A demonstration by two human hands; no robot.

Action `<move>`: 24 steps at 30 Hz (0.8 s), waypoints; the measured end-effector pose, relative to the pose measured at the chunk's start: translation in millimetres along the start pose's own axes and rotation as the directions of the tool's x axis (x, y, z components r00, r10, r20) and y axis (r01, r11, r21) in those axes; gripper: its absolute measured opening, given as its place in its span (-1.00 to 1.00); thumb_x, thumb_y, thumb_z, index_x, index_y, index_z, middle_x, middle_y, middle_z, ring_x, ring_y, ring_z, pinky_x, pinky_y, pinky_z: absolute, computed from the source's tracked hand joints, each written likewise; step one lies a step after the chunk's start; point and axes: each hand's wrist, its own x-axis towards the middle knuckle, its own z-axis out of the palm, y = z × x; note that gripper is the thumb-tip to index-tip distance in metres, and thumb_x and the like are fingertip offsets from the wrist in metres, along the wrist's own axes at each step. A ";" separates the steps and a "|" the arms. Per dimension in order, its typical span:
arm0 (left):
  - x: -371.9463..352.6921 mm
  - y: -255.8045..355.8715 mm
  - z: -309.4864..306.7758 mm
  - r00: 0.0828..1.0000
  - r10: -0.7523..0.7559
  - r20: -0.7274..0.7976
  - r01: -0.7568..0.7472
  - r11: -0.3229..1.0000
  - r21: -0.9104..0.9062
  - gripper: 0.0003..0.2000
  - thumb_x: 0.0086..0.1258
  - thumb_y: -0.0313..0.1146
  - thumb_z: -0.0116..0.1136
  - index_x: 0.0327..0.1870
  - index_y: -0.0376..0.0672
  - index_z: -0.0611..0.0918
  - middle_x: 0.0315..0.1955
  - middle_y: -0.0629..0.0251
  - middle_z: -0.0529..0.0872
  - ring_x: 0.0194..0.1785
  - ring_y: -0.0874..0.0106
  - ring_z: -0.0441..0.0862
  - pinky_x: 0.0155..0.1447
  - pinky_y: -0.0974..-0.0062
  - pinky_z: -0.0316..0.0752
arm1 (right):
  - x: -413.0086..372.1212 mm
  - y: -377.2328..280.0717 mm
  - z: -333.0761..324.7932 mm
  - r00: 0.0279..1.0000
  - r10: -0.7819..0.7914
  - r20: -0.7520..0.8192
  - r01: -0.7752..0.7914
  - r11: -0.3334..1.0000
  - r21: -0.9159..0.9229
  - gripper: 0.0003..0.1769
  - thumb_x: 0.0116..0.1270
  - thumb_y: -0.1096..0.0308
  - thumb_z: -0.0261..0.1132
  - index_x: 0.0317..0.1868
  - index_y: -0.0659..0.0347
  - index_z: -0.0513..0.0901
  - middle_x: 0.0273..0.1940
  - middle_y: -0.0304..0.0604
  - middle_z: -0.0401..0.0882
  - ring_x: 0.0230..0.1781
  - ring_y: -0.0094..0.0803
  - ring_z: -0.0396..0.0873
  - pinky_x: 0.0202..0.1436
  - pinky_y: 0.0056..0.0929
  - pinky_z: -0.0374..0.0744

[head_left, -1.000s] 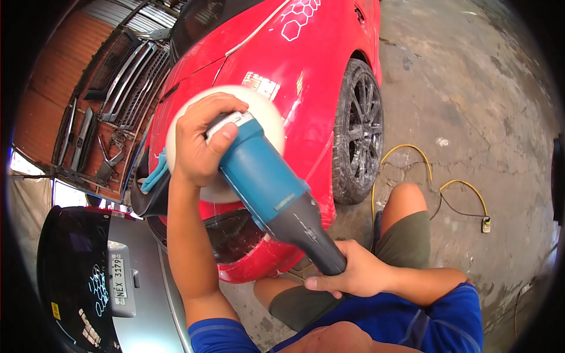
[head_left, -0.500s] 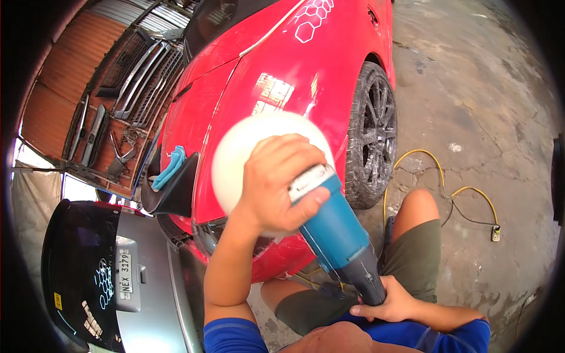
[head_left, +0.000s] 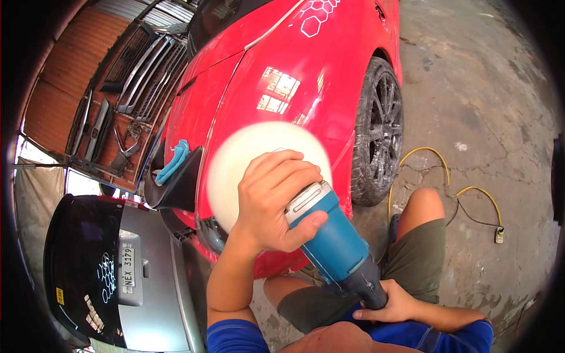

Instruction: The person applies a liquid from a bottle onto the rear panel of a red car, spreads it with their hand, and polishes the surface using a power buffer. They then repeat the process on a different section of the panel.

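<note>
Far left, one silver tailgate (head_left: 156,300) with dark glass; one white plate (head_left: 128,269) reads "NEX 3179". One yellow sticker (head_left: 60,296) on the glass, writing too small to read. One patch of white hexagon outlines (head_left: 107,279) also shows on that glass. Above, grilles (head_left: 147,76) hang against brown corrugated sheets (head_left: 70,67), several, overlapping, exact count unclear. One blue cloth (head_left: 172,163) lies on one black curved part (head_left: 176,191) beside one red car (head_left: 329,70).

Center: one blue-and-black polisher (head_left: 338,238), tilted, with one round white pad (head_left: 235,170) in front of the car's red corner; pad contact hidden. No brand legible on it. Left hand (head_left: 273,200) wraps over the polisher's metal head, fingers bent close together on top, thumb pressed along the near side. Right hand (head_left: 394,303) closes around the black rear handle, thumb across it, other fingers partly hidden.

Right: a second hexagon decal (head_left: 312,23), white, on the car, one dusty black wheel (head_left: 382,129), one yellow cable (head_left: 438,154) looping on the concrete floor (head_left: 471,117), one socket block (head_left: 499,237) at the cable's end.
</note>
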 end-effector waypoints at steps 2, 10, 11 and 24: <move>-10.0 3.0 -6.2 1.000 -0.023 -0.004 0.023 1.000 0.018 -0.40 0.33 0.24 0.23 -0.14 -0.27 0.81 -0.18 0.09 0.87 0.05 -0.05 0.79 0.26 0.08 0.58 | 1.3 -5.5 2.0 1.000 -0.010 0.021 0.010 1.000 -0.022 -0.51 0.33 0.07 0.73 -0.02 0.24 0.75 -0.27 -0.32 0.76 -0.22 -0.58 0.69 -0.03 -0.47 0.67; -77.3 30.0 -34.4 0.976 -0.216 -0.032 0.218 0.968 0.121 -0.36 0.31 0.30 0.25 -0.11 -0.24 0.83 -0.11 0.11 0.88 0.10 -0.03 0.79 0.31 0.02 0.55 | 12.4 2.5 -0.1 0.989 -0.008 0.146 0.035 0.981 -0.190 -0.39 0.34 -0.08 0.67 0.14 0.23 0.76 -0.24 -0.13 0.82 -0.21 -0.40 0.76 0.01 -0.33 0.70; -87.0 33.4 -36.7 0.970 -0.241 -0.043 0.244 0.958 0.149 -0.32 0.33 0.34 0.20 -0.11 -0.25 0.84 -0.12 0.11 0.89 0.10 -0.03 0.79 0.32 0.03 0.54 | 14.5 3.1 -1.1 0.988 -0.011 0.155 0.045 0.975 -0.218 -0.37 0.33 -0.11 0.67 0.13 0.23 0.76 -0.25 -0.09 0.82 -0.22 -0.36 0.77 0.00 -0.30 0.71; -40.5 2.1 -30.9 0.990 -0.121 -0.070 0.126 0.989 0.079 -0.34 0.34 0.30 0.22 -0.09 -0.27 0.84 -0.11 0.08 0.89 0.09 -0.05 0.80 0.31 0.02 0.56 | 22.1 -19.0 -6.6 0.993 -0.089 0.078 0.099 0.985 -0.138 -0.43 0.31 -0.01 0.72 0.07 0.27 0.77 -0.35 -0.22 0.77 -0.30 -0.44 0.72 -0.13 -0.35 0.68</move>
